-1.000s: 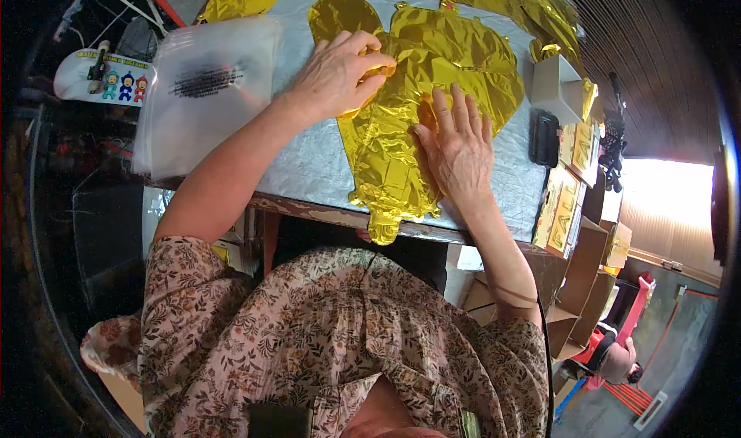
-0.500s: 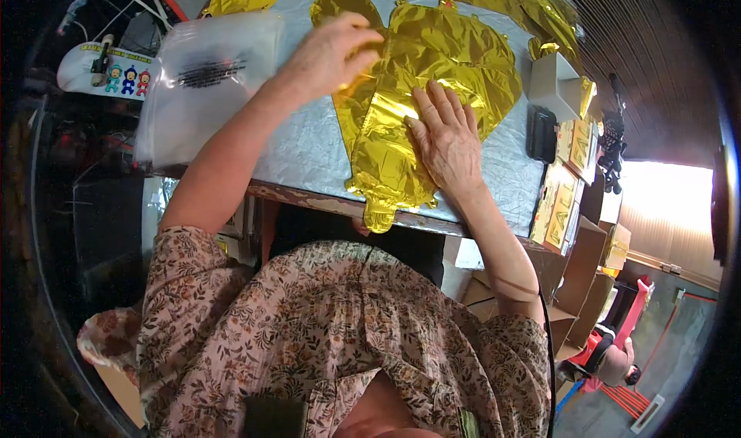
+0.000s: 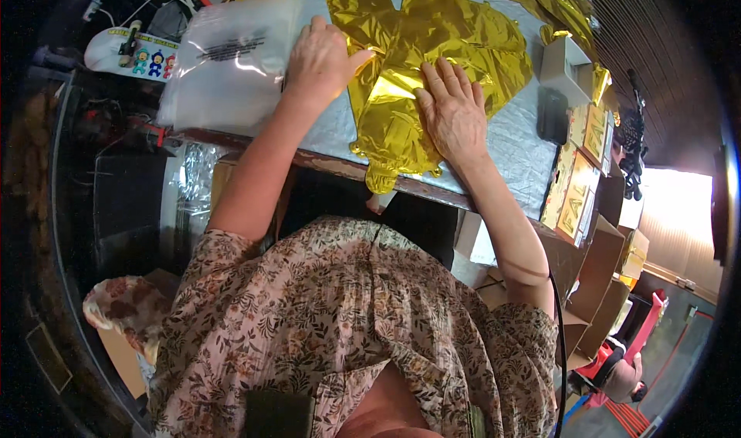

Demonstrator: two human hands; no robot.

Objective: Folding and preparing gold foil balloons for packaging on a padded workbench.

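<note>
A flat, uninflated gold foil balloon (image 3: 463, 37) lies creased on the silver-covered table, its small tail tab hanging at the near edge. My right hand (image 3: 457, 118) rests palm down on its middle, fingers stretched out. To its left, my left hand (image 3: 320, 64) is beside the balloon's left edge with its fingers bent downward. Its thumb stands apart, reaching over the foil, and I see nothing held in that hand. Left of this hand lies a stack of clear plastic bags (image 3: 224, 91) with dark print.
More gold foil (image 3: 532, 6) lies along the far side. At right stand a white open box (image 3: 563, 67), a black case (image 3: 552, 114) and printed cartons (image 3: 579, 202). The table's worn front edge (image 3: 324, 164) runs before me. Another person (image 3: 625, 380) is far off at lower right.
My left hand has drawn back from over the foil to its left edge. The balloon's left part now looks spread wider. My right hand stays on the foil; the whole view has shifted slightly.
</note>
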